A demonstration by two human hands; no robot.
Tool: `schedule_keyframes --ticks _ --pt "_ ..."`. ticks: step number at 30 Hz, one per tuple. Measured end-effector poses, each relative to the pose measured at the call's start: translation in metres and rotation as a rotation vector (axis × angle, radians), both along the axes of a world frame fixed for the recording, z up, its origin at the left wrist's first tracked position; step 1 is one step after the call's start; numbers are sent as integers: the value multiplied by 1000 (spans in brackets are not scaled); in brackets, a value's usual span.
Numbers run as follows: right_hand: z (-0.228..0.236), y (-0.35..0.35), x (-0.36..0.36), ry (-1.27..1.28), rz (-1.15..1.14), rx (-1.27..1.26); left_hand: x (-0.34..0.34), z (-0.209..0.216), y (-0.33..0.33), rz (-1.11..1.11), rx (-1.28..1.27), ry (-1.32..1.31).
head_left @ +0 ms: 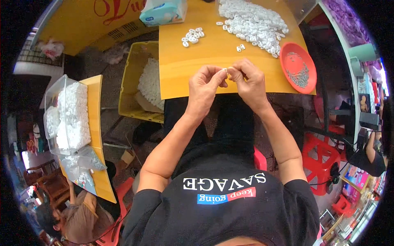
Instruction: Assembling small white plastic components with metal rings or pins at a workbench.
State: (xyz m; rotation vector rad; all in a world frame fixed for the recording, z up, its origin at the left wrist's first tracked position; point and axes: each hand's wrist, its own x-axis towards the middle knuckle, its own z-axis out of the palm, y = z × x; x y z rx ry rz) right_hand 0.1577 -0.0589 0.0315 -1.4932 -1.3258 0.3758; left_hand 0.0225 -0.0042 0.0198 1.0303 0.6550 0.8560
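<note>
Over the near edge of the yellow table (184, 78), my left hand (204, 85) and my right hand (249, 83) meet with thumbs and fingertips pinched together. Between the fingertips shows a bit of a small white piece (228, 70), mostly covered by the fingers. Beyond them lies a big pile of small white oval pieces with two holes (254, 22). Two loose ones (241, 48) sit in front of the pile, and a small cluster of several (193, 37) lies at the left. To the right of my right hand, a red dish (284, 57) holds many thin metal parts (301, 77).
A tissue pack (164, 14) lies at the table's far left. Left of the table, a yellow crate (124, 88) holds more white pieces. Further left, a clear bin (61, 88) and bags stand on another board, with a person (84, 217) beside it. Red stools (322, 153) stand at right.
</note>
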Motion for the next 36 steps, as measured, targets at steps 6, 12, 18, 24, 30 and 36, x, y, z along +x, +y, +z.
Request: schedule_keyframes --ticks 6,12,18,24,30,36 --pt "-23 20 -17 249 50 -93 -17 -14 10 80 24 80" --pt "-17 79 -17 -20 195 -171 -59 -18 26 247 -11 63" --pt "-24 150 -6 -867 234 113 -86 -20 33 316 -57 44" --pt "-14 171 2 -1183 405 150 -98 -24 34 313 -41 3" --pt "-12 172 1 -1154 594 140 -97 -22 33 298 -60 23" --pt "-21 168 -3 -1110 702 132 -94 -23 32 288 -34 11"
